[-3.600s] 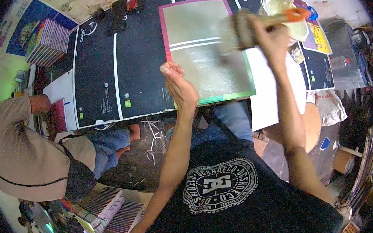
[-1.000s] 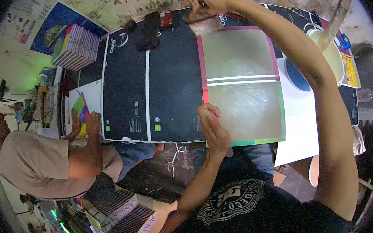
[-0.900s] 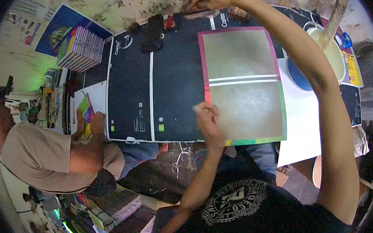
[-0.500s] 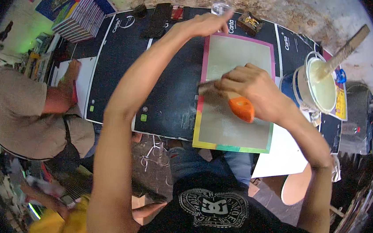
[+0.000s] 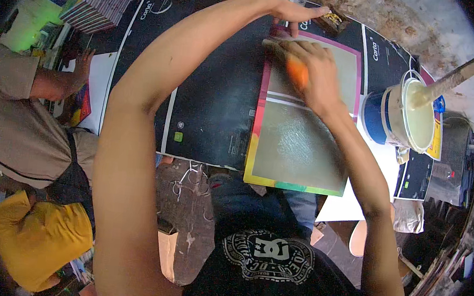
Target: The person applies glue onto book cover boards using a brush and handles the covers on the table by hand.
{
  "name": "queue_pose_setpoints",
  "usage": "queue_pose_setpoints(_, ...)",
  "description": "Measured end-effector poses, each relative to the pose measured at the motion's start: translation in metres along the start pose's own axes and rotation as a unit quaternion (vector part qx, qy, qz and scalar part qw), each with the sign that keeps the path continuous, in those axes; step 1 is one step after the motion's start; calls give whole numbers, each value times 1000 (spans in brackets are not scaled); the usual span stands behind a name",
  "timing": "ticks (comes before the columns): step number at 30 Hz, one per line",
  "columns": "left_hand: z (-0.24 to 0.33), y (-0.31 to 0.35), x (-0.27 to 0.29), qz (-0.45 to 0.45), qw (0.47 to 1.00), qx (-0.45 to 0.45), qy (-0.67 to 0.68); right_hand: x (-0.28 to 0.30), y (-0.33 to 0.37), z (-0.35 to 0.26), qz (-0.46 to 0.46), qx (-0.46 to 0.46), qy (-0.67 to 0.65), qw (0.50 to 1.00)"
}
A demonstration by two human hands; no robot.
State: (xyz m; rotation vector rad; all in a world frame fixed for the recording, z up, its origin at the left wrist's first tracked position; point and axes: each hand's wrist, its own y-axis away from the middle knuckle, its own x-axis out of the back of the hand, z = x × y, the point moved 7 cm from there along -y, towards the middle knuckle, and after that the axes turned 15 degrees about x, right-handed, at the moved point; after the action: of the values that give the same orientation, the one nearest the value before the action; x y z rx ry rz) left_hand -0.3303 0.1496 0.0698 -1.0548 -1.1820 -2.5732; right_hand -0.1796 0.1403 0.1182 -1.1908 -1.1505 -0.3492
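A flat rectangular screen (image 5: 252, 152) with a pink, red, yellow and green taped border lies before me, its near end at the table edge. My left hand (image 5: 282, 10) reaches to its far left corner, fingers bent down onto the border and one digit stretched out to the right. My right hand (image 5: 319, 81) is closed around an orange-handled scraper (image 5: 296, 74), blurred by motion, near the far end of the screen. The scraper's brown edge points left. A pale band crosses the mesh, and a wet, shiny patch (image 5: 296, 145) covers the part nearer me.
Right of the screen stands a bucket (image 5: 419, 122) of pale liquid, a coated wooden stick (image 5: 454, 79) rising from it. White sheets (image 5: 336, 208) lie beneath. A small box (image 5: 331, 22) and clear bottle stand behind. Left, a co-worker (image 5: 18, 106) sits near stacked books (image 5: 94, 6).
My right hand has moved the scraper away from me, toward the screen's far end. A shiny patch and pale band now show on the mesh. My left hand stays at the far corner.
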Motion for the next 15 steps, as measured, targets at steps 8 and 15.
queue_pose_setpoints(8, -29, -11, 1, 19, 996, 65, 50, 1, 4, -59, 17, 69, -173, 982)
queue_pose_setpoints(15, -19, -2, -12, -46, 994, 84, 52, -29, 35, -73, -32, -33, -164, 985)
